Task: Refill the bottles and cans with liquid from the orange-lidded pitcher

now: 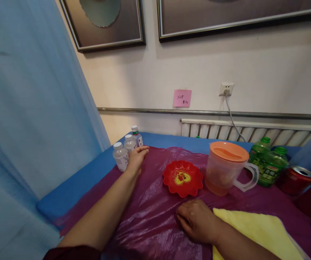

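Observation:
My left hand (137,157) reaches far forward, fingers stretched out together, resting beside three small clear bottles (125,150) with white caps at the table's far left; it touches or nearly touches the nearest one. My right hand (195,219) lies palm down on the purple plastic sheet (150,209), fingers curled under, holding nothing that I can see. It sits just left of a yellow cloth (255,227). A red scalloped dish (182,178) with a yellow emblem lies between the hands, farther back.
An orange-lidded plastic pitcher (225,168) stands right of the dish. Two green bottles (269,160) and red cans (296,178) crowd the right edge. A blue curtain (30,108) hangs at the left. Behind are a wall, radiator, socket with cable and pink note (182,98).

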